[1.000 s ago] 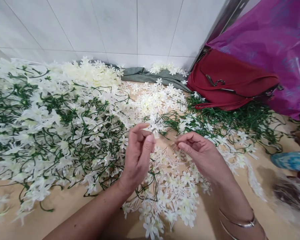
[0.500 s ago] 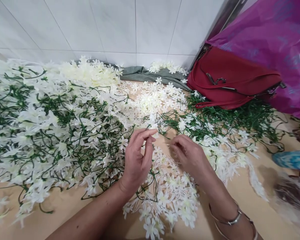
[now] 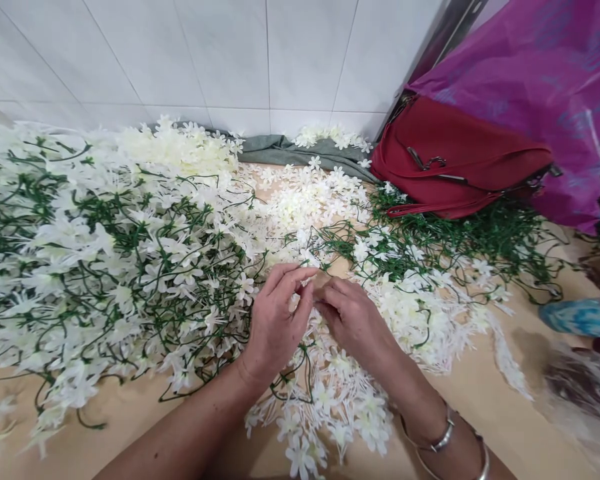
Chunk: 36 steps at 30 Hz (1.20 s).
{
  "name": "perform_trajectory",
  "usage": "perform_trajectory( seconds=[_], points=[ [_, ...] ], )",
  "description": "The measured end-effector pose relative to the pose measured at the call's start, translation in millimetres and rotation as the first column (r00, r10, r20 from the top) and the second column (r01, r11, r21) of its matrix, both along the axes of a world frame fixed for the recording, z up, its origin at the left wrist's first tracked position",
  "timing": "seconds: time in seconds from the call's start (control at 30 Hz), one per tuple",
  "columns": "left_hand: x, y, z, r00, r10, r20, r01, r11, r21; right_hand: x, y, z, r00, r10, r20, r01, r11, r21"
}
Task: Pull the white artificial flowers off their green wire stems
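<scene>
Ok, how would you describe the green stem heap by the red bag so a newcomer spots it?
Find the large red bag beside the purple plastic, upper right. Just below its lower edge, on the tan surface, spreads the green stem heap. It is mostly dark green, while the flower pile on its near side is mostly white.

Craft workspace: heaped artificial flowers (image 3: 75, 237)
</scene>
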<state>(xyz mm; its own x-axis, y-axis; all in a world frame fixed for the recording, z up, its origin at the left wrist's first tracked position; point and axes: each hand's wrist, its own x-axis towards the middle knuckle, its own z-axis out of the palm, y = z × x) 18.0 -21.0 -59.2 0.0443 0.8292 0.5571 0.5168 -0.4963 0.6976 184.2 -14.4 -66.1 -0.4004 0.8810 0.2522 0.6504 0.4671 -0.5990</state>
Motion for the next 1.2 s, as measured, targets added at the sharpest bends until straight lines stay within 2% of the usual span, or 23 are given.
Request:
perform_trajectory(
  seconds=[0.07, 0.2, 0.33, 0.43, 0.6, 0.67, 0.8, 0.87, 1.07, 1.13, 1.2],
  points=[
    [0, 0, -1.2, 1.0, -0.013, -0.001, 0.013, 1.0, -0.002, 1, -1, 2.7, 0.997, -0.07, -0.029, 0.071, 0.997, 0.011],
    [0, -1, -3.0, 0.998, -0.066, 0.014, 0.067, 0.996, -0.055, 3, -5, 11.8, 0.942, -0.223, -0.249, 0.226, 0.974, -0.018],
    [1, -2, -2.2, 0.988, -0.13, 0.088, 0.139, 0.985, -0.107, 1, -9, 15.4, 0.913, -0.239, -0.33, 0.237, 0.97, -0.049],
    [2, -2, -2.2, 0.975, -0.077, 0.208, 0.118, 0.974, -0.192, 2, -9, 14.0, 0.885, -0.271, -0.378, 0.248, 0.962, -0.11],
    [1, -2, -8.1, 0.929, 0.044, 0.368, 0.1, 0.926, -0.364, 8, -7, 13.8, 0.81, -0.349, -0.472, 0.257, 0.933, -0.251],
    [1, -1, -10.0, 0.918, 0.063, 0.393, 0.097, 0.923, -0.373, 10, -7, 15.7, 0.801, -0.346, -0.488, 0.265, 0.937, -0.23],
    [3, 0, -8.1, 0.889, 0.078, 0.451, 0.115, 0.916, -0.384, 10, -8, 18.6, 0.824, -0.315, -0.471, 0.311, 0.946, -0.089],
    [4, 0, -5.2, 0.857, 0.087, 0.507, 0.148, 0.902, -0.406, 9, -8, 18.4, 0.801, -0.318, -0.508, 0.313, 0.945, -0.098],
    [7, 1, -0.1, 0.764, 0.111, 0.636, 0.249, 0.859, -0.448, 3, -10, 15.9, 0.648, -0.314, -0.694, 0.24, 0.949, -0.206],
    [8, 0, 0.3, 0.757, 0.111, 0.644, 0.262, 0.851, -0.455, -1, -11, 15.9, 0.625, -0.295, -0.723, 0.236, 0.954, -0.186],
    [8, 0, 1.1, 0.754, 0.105, 0.648, 0.277, 0.844, -0.459, -4, -12, 15.5, 0.633, -0.263, -0.728, 0.236, 0.961, -0.142]
  ],
)
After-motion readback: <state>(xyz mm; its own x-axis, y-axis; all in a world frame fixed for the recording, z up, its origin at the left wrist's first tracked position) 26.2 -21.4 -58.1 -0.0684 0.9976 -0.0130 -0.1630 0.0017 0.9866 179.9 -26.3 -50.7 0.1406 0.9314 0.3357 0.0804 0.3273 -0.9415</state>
